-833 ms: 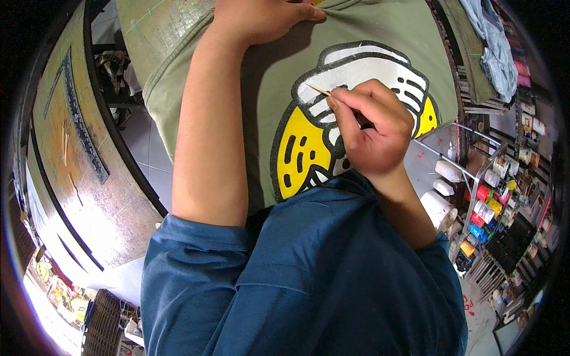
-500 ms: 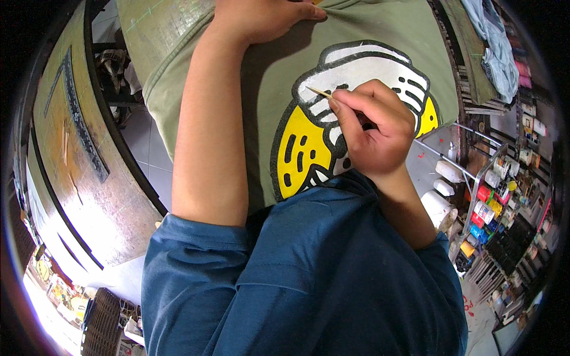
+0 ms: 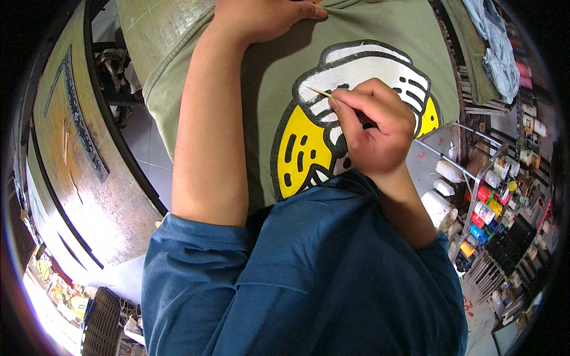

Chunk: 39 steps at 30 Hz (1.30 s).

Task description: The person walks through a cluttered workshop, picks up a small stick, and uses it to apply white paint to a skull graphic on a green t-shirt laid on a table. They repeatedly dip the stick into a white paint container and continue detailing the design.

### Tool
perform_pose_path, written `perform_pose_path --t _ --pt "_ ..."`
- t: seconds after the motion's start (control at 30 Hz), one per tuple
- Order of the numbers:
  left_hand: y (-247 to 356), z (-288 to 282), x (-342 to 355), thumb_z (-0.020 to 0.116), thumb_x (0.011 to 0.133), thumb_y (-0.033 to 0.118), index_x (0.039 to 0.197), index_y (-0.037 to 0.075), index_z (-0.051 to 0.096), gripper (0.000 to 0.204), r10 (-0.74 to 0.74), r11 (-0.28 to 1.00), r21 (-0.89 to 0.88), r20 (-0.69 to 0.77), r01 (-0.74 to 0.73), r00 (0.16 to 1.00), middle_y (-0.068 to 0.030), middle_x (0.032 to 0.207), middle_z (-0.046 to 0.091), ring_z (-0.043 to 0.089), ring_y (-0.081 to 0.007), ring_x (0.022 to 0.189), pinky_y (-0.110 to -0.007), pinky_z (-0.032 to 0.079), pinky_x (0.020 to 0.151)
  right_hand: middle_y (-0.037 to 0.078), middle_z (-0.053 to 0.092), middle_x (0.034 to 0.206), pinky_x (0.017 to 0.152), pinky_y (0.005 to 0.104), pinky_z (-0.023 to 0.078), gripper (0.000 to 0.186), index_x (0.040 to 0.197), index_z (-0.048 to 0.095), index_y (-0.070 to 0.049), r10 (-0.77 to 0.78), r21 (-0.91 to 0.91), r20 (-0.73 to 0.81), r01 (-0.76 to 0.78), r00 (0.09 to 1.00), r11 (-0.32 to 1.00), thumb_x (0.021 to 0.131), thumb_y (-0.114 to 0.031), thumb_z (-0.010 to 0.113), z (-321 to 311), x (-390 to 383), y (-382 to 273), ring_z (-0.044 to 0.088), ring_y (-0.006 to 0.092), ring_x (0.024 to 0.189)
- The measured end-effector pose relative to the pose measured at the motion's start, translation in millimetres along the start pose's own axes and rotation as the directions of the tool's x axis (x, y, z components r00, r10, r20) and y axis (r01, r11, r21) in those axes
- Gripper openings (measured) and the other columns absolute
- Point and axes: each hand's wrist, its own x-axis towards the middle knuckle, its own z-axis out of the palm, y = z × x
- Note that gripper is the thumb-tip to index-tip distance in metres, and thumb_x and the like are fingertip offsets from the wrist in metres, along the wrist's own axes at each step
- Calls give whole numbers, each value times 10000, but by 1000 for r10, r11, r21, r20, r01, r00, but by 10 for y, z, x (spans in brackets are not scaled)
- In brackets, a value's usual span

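Right hand (image 3: 378, 127) is pinching a thin, pale wooden stick (image 3: 319, 91) at a filled-in-looking white-yellow-black print (image 3: 359, 68); left hand (image 3: 264, 21) is resting on olive-green fabric (image 3: 264, 83), grip unclear. Can't tell what's remaining.

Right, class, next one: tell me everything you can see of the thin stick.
The thin stick is pale tan, straight and slender, tapers to a point and looks wooden. The right hand pinches it, hiding its other end. It slants toward the upper left, its tip over the white part of the printed design on olive-green cloth. Whether the tip touches the print cannot be told.
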Motion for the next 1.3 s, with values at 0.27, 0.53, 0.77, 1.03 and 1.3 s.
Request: perform_pose_path --t 0.27,0.53,0.77,1.03,1.3 --pt "3 1 -5 876 699 241 767 73 759 216 -7 1000 9 -4 7 1000 -100 1264 661 547 -309 1220 -431 380 1056 51 644 714 574 319 419 76 820 741 -86 -18 -3 21 18 1000 1000 760 -55 775 -24 13 -7 618 217 616" --pt "-9 2 -3 871 703 264 768 83 760 222 -7 1000 22 -3 7 1000 -98 1268 660 545 -314 1224 -443 373 1060 58 648 717 570 322 431 73 821 741 -79 -7 15 -18 8 1000 1000 763 -46 770 -1 5 3 622 223 613" --pt "-4 -8 1 871 703 273 766 84 754 231 3 1000 25 0 -3 1000 -93 1267 662 543 -308 1224 -435 372 1060 68 645 716 552 325 439 79 832 743 -70 2 13 -28 -2 1000 1000 763 -45 772 16 -1 14 620 233 608" --pt "3 9 -10 874 704 249 766 83 754 214 -11 1000 27 -8 11 1000 -86 1264 661 542 -299 1223 -429 379 1059 63 633 700 544 320 436 76 830 744 -69 14 41 -39 -12 999 999 763 -51 776 30 10 3 607 229 584" --pt "-76 76 10 876 705 240 775 77 753 215 32 997 67 -50 -29 998 -81 1274 654 534 -293 1234 -419 382 1060 56 627 690 528 309 425 71 827 743 -74 27 -9 -48 -28 998 1000 768 -45 768 32 12 -30 596 208 558"
